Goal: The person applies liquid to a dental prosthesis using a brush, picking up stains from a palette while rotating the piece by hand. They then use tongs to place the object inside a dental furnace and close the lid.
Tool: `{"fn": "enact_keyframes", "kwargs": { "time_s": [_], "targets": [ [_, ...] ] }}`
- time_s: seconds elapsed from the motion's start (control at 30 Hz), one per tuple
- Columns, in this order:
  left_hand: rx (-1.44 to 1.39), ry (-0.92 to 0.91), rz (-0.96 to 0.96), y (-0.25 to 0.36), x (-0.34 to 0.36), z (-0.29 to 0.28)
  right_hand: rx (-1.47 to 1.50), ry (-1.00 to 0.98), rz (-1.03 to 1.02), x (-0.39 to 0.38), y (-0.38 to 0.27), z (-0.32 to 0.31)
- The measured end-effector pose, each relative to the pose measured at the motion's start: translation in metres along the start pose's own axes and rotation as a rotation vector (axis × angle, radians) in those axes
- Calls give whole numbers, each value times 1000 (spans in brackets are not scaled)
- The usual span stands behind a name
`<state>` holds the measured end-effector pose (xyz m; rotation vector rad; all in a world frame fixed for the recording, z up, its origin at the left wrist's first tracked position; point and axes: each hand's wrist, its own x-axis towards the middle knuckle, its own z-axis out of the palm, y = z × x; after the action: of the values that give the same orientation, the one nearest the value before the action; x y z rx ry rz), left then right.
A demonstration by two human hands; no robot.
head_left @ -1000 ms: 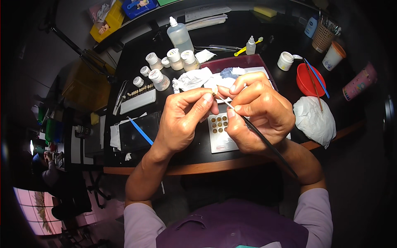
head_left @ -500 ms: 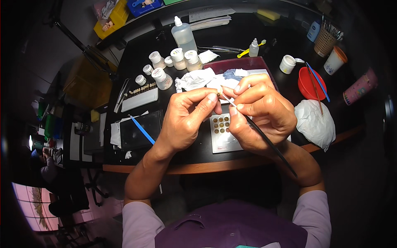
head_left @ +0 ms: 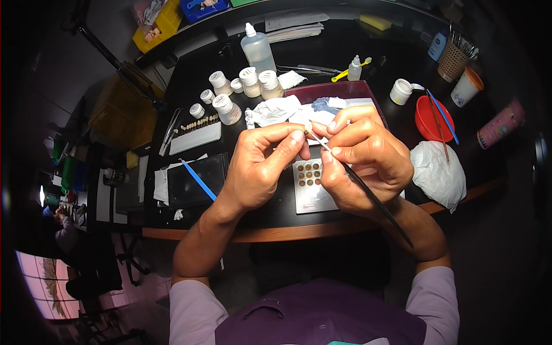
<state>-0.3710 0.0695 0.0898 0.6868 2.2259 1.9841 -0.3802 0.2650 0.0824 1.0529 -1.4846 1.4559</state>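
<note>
Between the thumb and fingertips of my left hand point(head_left: 261, 161) is a tiny tooth-like piece point(head_left: 308, 127), pale above and darker below, mostly covered by the fingers. My right hand point(head_left: 368, 158) grips a slim brush point(head_left: 371, 195) with a black handle and a light metal front section. The brush slants from lower right up to the left. Its tip is at the tiny piece; whether they touch I cannot tell. Beneath my hands lies a white palette point(head_left: 313, 200) with several small round brownish wells, partly hidden by the right hand.
Several white-lidded jars point(head_left: 227, 109) and a clear bottle point(head_left: 257, 52) stand at the back left. Near them are a tooth shade rack point(head_left: 195, 140) and crumpled tissue point(head_left: 276, 110). At right sit a red bowl point(head_left: 424, 121), a white cloth bundle point(head_left: 440, 175) and an open white jar point(head_left: 401, 92).
Both hands keep their grips and hardly move. The tiny piece appears slightly turned, with more of its pale part showing. The whole view has shifted a little.
</note>
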Motion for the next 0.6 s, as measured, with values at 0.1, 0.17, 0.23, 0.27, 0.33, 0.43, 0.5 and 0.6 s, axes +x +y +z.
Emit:
{"fn": "enact_keyframes", "kwargs": {
  "time_s": [0.1,0.17,0.23,0.27,0.33,0.43,0.5,0.6],
  "targets": [
    [-23,3,19,4,1,4,12,12,3,-2,1,0],
    [-20,13,32,5,1,4,3,-13,-12,0,1,-1],
    [3,27,40,2,0,3,15,-24,-12,1,-1,-2],
    [16,25,52,3,0,3,32,-24,-4,2,-2,-3],
    [39,18,73,6,1,3,79,-7,32,0,-3,-4],
    [149,22,96,8,0,3,170,43,105,-4,-3,-4],
    [218,16,202,4,2,-2,223,9,129,-3,-3,-6],
    [253,18,320,2,4,-5,251,-109,151,-2,-7,-11]
  ]
}}
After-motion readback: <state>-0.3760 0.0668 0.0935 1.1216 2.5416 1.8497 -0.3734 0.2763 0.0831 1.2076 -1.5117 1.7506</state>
